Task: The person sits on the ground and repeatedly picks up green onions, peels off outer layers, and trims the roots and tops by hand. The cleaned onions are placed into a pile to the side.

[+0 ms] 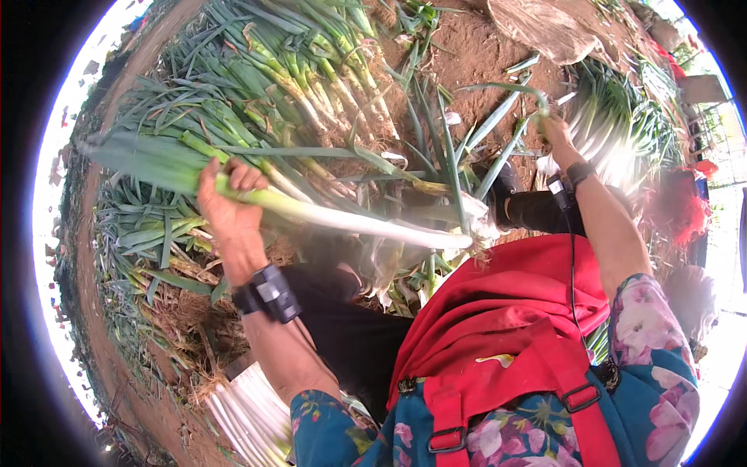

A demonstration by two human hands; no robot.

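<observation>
My left hand is closed around the green upper part of a large scallion, whose smooth white shank points right and ends in short roots above the red apron. The leaves trail left, blurred. My right hand is out to the upper right, gripping a green leaf piece; its far end curves left. Between the hands lie loose leaves and pale peeled skins on the soil.
Unpeeled scallions with dirty roots are heaped at the upper left. White-stemmed scallions lie at the upper right, more at the lower left. A brown sack and red netting are farther off.
</observation>
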